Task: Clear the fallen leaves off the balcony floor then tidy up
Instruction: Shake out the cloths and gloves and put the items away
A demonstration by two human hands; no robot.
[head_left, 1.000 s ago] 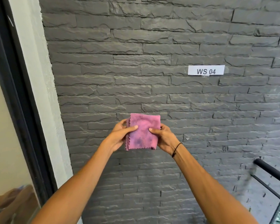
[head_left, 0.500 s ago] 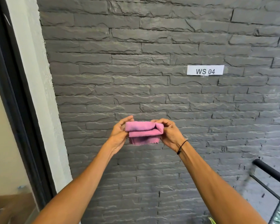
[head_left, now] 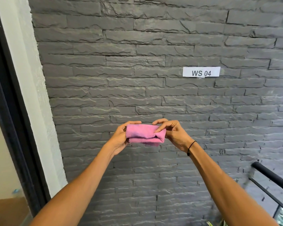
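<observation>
A dark stone wall [head_left: 153, 54] filled the far side of the scene, with a white label [head_left: 201, 72] reading "WS 04" stuck to it up and to the right. A black door frame [head_left: 11, 111] ran down the left edge, and a black railing [head_left: 271, 175] crossed the lower right corner. The balcony floor and any leaves lay out of view.

Both arms reached forward toward the wall, meeting at a pink cloth [head_left: 145, 133] held up in mid-air between the hands, well short of the wall. The cloth was folded into a thick, narrow bundle, its long axis running left to right, level, with a folded lip along its lower front edge. Neither hand was nearer; each had one end.

The left hand [head_left: 121, 139] gripped the left end, thumb over the top and fingers curled beneath. The right hand [head_left: 171, 132], a black band at its wrist, pinched the right end between thumb and bent fingertips.

Judging by the fold, this belonged to the tidying-up part, and any further fold would bring the two ends together.
</observation>
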